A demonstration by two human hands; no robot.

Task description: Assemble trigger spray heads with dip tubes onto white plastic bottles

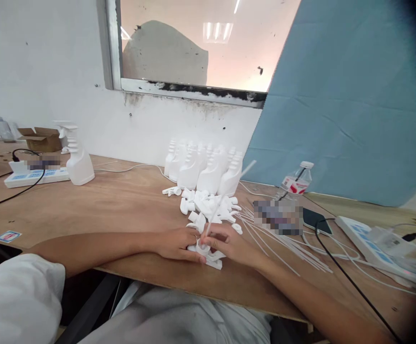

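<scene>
Near the table's front edge, my left hand is closed round a white spray head that lies on the wood. My right hand pinches a thin white tube at the spray head's round opening; the tube points up and slightly right. Just beyond my hands is a pile of loose white spray heads. Behind the pile stand several white bottles without spray heads. More thin white tubes lie fanned out to the right of my right hand.
At the left stands a white bottle with a spray head, beside a power strip and a cardboard box. On the right are a clear drink bottle, a phone, another power strip and black cables.
</scene>
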